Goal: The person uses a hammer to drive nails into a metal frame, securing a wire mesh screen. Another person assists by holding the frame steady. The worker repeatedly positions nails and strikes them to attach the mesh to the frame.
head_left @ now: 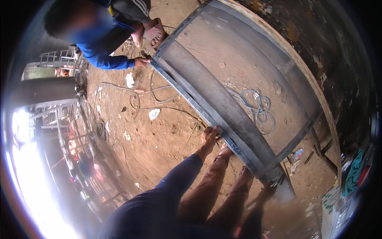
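Hands on a large rectangular metal frame (238, 103) with grey mesh stretched across it, seen from the head camera looking down at bare dirt ground (159, 139). The frame fills the upper right of the view and runs diagonally, one corner far from the wearer and one corner close by their feet.

The wearer's left hand (209, 135) reaches out on a dark blue sleeve and touches the frame's near long edge, about midway along it, fingers curled over the rail in a grasp. The right hand (266, 192) is at the frame's nearest corner; it is blurred and in shadow, so whether its fingers are clenched or loose cannot be told. The wearer's legs in brown trousers (211, 187) stand just beside that same edge.

At the frame's far corner a second person in a blue top crouches, one hand (142, 61) resting on the frame's corner and a foot in a pink sandal (156, 34) just beside it.

Through the mesh a coil of pale blue cable (256, 107) shows on the ground. Dark cables (159, 105) trail over the dirt beside the frame's near edge, with white paper scraps (154, 114) among them
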Demonstrator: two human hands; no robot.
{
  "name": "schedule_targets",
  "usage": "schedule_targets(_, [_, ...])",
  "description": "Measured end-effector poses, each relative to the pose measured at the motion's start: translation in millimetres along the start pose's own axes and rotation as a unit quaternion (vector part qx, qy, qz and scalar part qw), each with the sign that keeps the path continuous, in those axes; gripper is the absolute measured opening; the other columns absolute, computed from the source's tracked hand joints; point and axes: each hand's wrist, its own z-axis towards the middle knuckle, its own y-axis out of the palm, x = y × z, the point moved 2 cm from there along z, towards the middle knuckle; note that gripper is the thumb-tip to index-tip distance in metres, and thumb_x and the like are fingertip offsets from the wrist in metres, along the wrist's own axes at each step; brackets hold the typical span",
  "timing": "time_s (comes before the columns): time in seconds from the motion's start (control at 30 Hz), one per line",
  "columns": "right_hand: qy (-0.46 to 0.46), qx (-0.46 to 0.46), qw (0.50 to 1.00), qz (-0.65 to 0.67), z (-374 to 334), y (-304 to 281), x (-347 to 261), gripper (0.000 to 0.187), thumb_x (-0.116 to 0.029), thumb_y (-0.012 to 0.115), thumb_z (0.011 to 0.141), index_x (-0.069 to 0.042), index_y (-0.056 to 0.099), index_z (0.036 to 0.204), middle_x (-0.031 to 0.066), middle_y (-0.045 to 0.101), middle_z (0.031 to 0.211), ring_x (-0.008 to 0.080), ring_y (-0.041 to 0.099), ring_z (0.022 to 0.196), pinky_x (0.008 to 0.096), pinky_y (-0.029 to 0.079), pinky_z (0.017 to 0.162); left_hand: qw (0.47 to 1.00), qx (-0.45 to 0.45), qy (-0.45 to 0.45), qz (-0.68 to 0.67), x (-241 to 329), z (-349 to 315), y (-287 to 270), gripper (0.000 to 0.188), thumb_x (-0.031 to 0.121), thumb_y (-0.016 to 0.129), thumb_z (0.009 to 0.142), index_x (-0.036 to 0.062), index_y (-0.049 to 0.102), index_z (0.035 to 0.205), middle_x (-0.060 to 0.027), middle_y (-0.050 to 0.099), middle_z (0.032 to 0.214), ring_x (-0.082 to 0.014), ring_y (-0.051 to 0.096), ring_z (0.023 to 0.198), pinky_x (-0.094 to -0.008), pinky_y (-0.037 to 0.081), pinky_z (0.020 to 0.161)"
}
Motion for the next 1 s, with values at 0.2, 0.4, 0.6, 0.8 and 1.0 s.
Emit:
schedule_targets(0.2, [-0.075, -0.053, 0.995, 0.028, 34.5, -20.1, -47.0, 0.047, -0.043, 0.079, 0.105, -0.001, 0.066, 0.124, 0.0087, 0.068, 0.102, 0.0198, 0.066, 0.086, 0.0371, 0.055, 0.073, 0.999, 0.029, 0.020, 0.012, 14.0, -21.8, 7.0, 0.054, 0.043, 0.079, 0.106, -0.0006, 0.062, 0.132, -0.0107, 0.068, 0.116, -0.0243, 0.073, 0.104, -0.0481, 0.069, 0.091])
schedule_targets(0.4, [-0.039, -0.100, 0.989, 0.101, 72.2, -33.6, -25.4, 0.060, -0.049, 0.084, 0.101, -0.001, 0.065, 0.133, 0.0104, 0.070, 0.110, 0.0190, 0.070, 0.088, 0.0342, 0.059, 0.069, 0.998, 0.039, 0.049, 0.022, 15.9, -29.3, 10.4, 0.058, 0.047, 0.078, 0.106, -0.0004, 0.062, 0.136, -0.0102, 0.068, 0.116, -0.0236, 0.075, 0.098, -0.0469, 0.069, 0.090])
schedule_targets(0.6, [-0.087, -0.115, 0.990, 0.000, 78.4, -52.4, -41.5, 0.060, -0.042, 0.084, 0.103, -0.001, 0.064, 0.141, 0.0113, 0.069, 0.116, 0.0169, 0.068, 0.082, 0.0317, 0.056, 0.063, 0.998, 0.025, 0.058, 0.005, 0.2, -15.7, 3.2, 0.059, 0.048, 0.079, 0.105, 0.0006, 0.062, 0.136, -0.0096, 0.068, 0.114, -0.0249, 0.076, 0.101, -0.0483, 0.069, 0.089])
schedule_targets(0.8, [-0.096, -0.109, 0.989, 0.034, 65.5, -58.8, -56.7, 0.054, -0.040, 0.081, 0.104, -0.002, 0.064, 0.138, 0.0078, 0.067, 0.105, 0.0142, 0.065, 0.079, 0.0305, 0.053, 0.063, 0.998, 0.048, 0.041, 0.013, -13.1, -0.9, 0.8, 0.056, 0.047, 0.079, 0.105, 0.0008, 0.062, 0.133, -0.0100, 0.068, 0.116, -0.0243, 0.075, 0.098, -0.0478, 0.069, 0.087])
schedule_targets(1.0, [-0.083, -0.108, 0.990, 0.046, 62.1, -56.3, -51.6, 0.043, -0.036, 0.082, 0.104, -0.005, 0.066, 0.129, 0.0019, 0.066, 0.095, 0.0109, 0.062, 0.075, 0.0277, 0.050, 0.061, 0.999, 0.023, 0.018, -0.032, -8.3, -7.3, 4.3, 0.050, 0.043, 0.077, 0.108, 0.0005, 0.061, 0.131, -0.0100, 0.068, 0.116, -0.0235, 0.074, 0.098, -0.0478, 0.068, 0.090])
